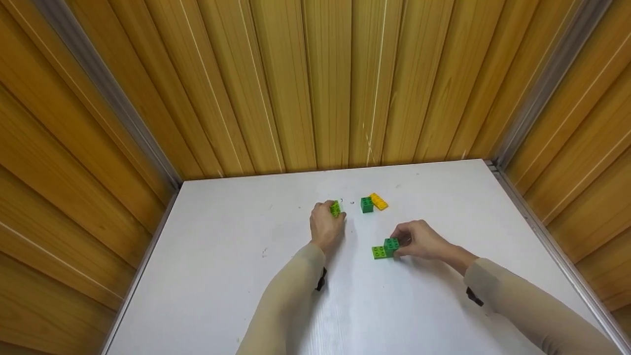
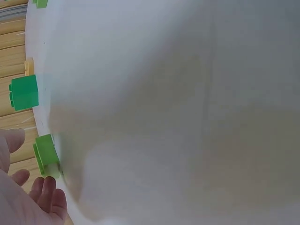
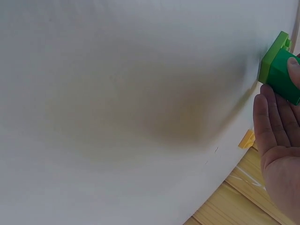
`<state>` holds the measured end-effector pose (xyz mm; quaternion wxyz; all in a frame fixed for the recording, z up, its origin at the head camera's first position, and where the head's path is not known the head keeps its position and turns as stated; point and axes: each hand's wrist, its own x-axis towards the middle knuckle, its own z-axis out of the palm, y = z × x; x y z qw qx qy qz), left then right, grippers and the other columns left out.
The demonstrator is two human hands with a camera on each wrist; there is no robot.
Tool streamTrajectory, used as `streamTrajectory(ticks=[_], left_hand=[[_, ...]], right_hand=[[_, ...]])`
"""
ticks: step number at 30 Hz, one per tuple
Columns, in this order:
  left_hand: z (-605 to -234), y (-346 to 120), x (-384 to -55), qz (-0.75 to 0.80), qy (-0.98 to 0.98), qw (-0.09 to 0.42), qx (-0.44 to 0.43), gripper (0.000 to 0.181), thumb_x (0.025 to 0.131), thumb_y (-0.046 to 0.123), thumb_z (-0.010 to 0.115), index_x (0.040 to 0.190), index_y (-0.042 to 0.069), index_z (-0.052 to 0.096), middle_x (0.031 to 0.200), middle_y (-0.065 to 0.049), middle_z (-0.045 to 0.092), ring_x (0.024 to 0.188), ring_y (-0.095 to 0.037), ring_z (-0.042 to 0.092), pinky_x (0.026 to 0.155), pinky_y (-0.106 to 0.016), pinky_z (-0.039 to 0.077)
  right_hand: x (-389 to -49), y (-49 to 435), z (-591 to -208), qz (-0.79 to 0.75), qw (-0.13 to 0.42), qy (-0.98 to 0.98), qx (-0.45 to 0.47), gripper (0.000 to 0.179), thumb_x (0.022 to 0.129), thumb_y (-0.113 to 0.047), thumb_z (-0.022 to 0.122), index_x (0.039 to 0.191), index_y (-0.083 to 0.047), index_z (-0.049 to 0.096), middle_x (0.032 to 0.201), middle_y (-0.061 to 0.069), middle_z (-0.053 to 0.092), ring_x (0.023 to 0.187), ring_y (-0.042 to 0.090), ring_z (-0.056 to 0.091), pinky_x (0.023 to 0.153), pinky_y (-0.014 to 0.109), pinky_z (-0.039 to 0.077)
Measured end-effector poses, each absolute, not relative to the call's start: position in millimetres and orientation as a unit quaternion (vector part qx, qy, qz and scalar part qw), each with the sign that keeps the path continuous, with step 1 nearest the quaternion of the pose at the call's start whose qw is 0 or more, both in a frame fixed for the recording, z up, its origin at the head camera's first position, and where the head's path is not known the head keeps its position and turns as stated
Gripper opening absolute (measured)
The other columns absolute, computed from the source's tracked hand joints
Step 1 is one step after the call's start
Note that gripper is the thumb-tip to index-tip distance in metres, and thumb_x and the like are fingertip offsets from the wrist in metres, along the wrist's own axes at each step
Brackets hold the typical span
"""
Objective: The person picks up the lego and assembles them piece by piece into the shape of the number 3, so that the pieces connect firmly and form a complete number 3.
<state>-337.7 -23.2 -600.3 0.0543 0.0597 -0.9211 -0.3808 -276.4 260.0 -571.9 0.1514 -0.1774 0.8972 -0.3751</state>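
A dark green building brick [image 1: 391,245] sits on the right end of a flat lime green brick [image 1: 378,252], its other studs bare. My right hand [image 1: 423,240] holds the dark green brick from the right; the right wrist view shows the thumb [image 3: 294,70] against it. Farther left, my left hand [image 1: 326,227] is around a lime green brick [image 1: 335,208] on the table. In the left wrist view a gap shows between thumb and this lime brick [image 2: 46,152], while the fingertips [image 2: 48,185] are at its lower end; contact is unclear.
Behind the hands, another dark green brick [image 1: 367,204] stands beside a flat yellow-orange brick [image 1: 378,201]. All lie on a white table [image 1: 222,276]. Wood-patterned panels [image 1: 325,88] with grey metal corner posts [image 1: 547,84] enclose its back and sides.
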Motion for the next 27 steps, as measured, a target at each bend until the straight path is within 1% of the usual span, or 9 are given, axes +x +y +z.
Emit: streamTrajectory(ticks=[6,10,14,19,23,27], left_hand=[[-608,-26,-338,-0.371,-0.925,0.067,0.040,0.043,0.102,0.023,0.083,0.142,0.008,0.077,0.132,-0.012,0.074,0.124,-0.027,0.071,0.111,-0.044,0.060],[-610,-28,-340,-0.364,-0.928,0.069,0.040,0.037,0.103,0.018,0.079,0.138,0.006,0.079,0.129,-0.012,0.076,0.123,-0.028,0.072,0.111,-0.044,0.060],[-610,-30,-341,-0.370,-0.925,0.073,0.037,0.038,0.100,0.010,0.073,0.136,0.003,0.079,0.127,-0.014,0.077,0.123,-0.030,0.073,0.111,-0.046,0.061],[-611,-33,-341,-0.373,-0.924,0.072,0.036,0.038,0.097,0.007,0.072,0.134,0.003,0.080,0.126,-0.014,0.079,0.123,-0.031,0.075,0.110,-0.046,0.062],[-610,-35,-342,-0.367,-0.928,0.057,0.036,0.037,0.098,0.005,0.071,0.133,0.006,0.082,0.130,-0.013,0.080,0.128,-0.031,0.075,0.114,-0.046,0.061],[-609,-39,-342,-0.363,-0.930,0.047,0.026,0.041,0.095,-0.001,0.069,0.133,0.008,0.082,0.134,-0.012,0.080,0.133,-0.033,0.074,0.117,-0.047,0.059]], right_hand=[[-275,259,-572,-0.384,0.141,0.893,-0.188,0.029,0.087,-0.009,0.095,0.112,-0.006,0.080,0.114,0.011,0.084,0.106,0.022,0.080,0.098,0.038,0.068],[-275,259,-572,-0.373,0.145,0.899,-0.179,0.030,0.088,-0.011,0.095,0.113,-0.009,0.081,0.114,0.007,0.083,0.106,0.018,0.078,0.100,0.037,0.067],[-275,259,-572,-0.370,0.143,0.900,-0.182,0.029,0.088,-0.011,0.095,0.113,-0.009,0.081,0.115,0.007,0.083,0.106,0.019,0.078,0.100,0.038,0.067],[-275,259,-572,-0.369,0.143,0.900,-0.183,0.029,0.088,-0.011,0.095,0.114,-0.010,0.081,0.115,0.006,0.083,0.105,0.017,0.078,0.097,0.032,0.067],[-274,259,-572,-0.372,0.143,0.898,-0.185,0.029,0.088,-0.010,0.095,0.114,-0.010,0.081,0.115,0.007,0.083,0.105,0.018,0.078,0.096,0.030,0.067],[-274,259,-572,-0.375,0.144,0.898,-0.181,0.029,0.088,-0.009,0.095,0.113,-0.010,0.081,0.115,0.007,0.083,0.104,0.017,0.077,0.095,0.028,0.066]])
